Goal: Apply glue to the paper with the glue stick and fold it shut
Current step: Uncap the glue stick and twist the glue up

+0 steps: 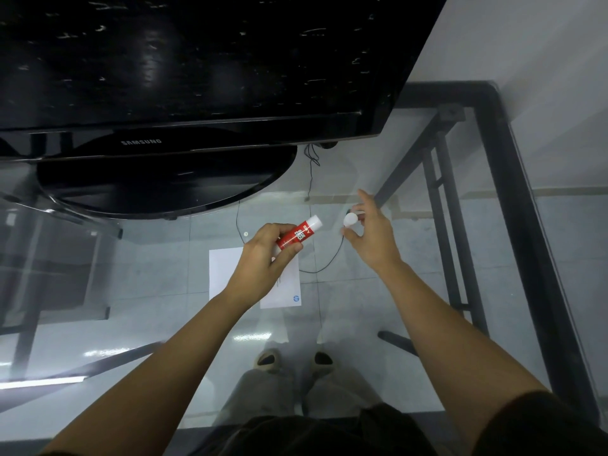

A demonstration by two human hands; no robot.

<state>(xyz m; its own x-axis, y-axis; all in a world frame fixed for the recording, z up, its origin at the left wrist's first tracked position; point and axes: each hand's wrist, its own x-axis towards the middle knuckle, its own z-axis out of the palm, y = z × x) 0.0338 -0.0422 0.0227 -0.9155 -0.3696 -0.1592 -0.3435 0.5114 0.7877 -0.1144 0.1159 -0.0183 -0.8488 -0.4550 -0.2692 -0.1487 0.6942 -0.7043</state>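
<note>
Gripping the glue stick (297,235), your left hand (263,258) wraps its red "GLUE STICK" label above the paper (223,271). Your right hand (371,238) pinches the white cap (349,220). Monitor (197,60) reads "SAMSUNG".

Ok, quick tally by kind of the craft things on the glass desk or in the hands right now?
Red-and-white glue stick, held in the left hand: 1
Round white plastic cap, held in the right hand: 1
White paper sheet lying flat on the glass desk: 1
Total: 3
</note>
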